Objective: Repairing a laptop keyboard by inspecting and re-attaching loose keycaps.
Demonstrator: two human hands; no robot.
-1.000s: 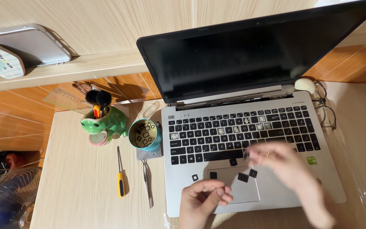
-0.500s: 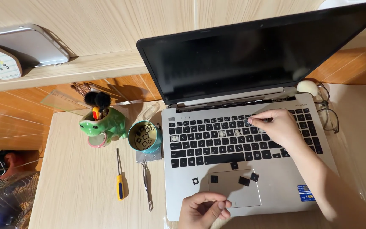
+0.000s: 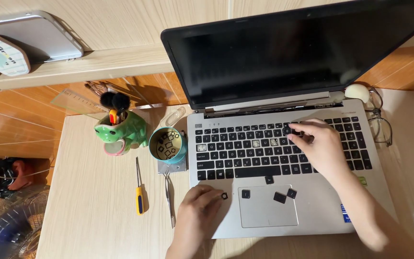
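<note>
A silver laptop [image 3: 312, 211] with a black keyboard sits open on a pale wooden table [image 3: 87, 201], its dark screen tilted back toward the wall. A few slots in the keyboard's upper rows show bare, lighter patches where keys are missing.

The left hand [image 3: 195, 216] rests on the laptop's front left corner, fingers curled, pinching a small black key cap [image 3: 224, 195] between the fingertips just left of the touchpad. Four more loose key caps lie nearby: one [image 3: 269, 180] just below the space bar, one [image 3: 246, 194] at the touchpad's top left corner, and two [image 3: 285, 195] close together near its top right corner.

The right hand [image 3: 319, 146] lies over the upper right part of the keyboard, fingers bent down with the tips pressing on a key in the top rows; whether it grips anything between them I cannot tell.

Left of the laptop stands a teal cup [image 3: 167, 145] with more black key caps inside, resting on a small metal plate. Tweezers [image 3: 169, 199] lie below it, and a yellow-handled screwdriver [image 3: 139, 194] lies further left. A green frog-shaped holder [image 3: 123, 132] with brushes stands beside the cup. Glasses [image 3: 379, 124] lie at the laptop's right edge.
</note>
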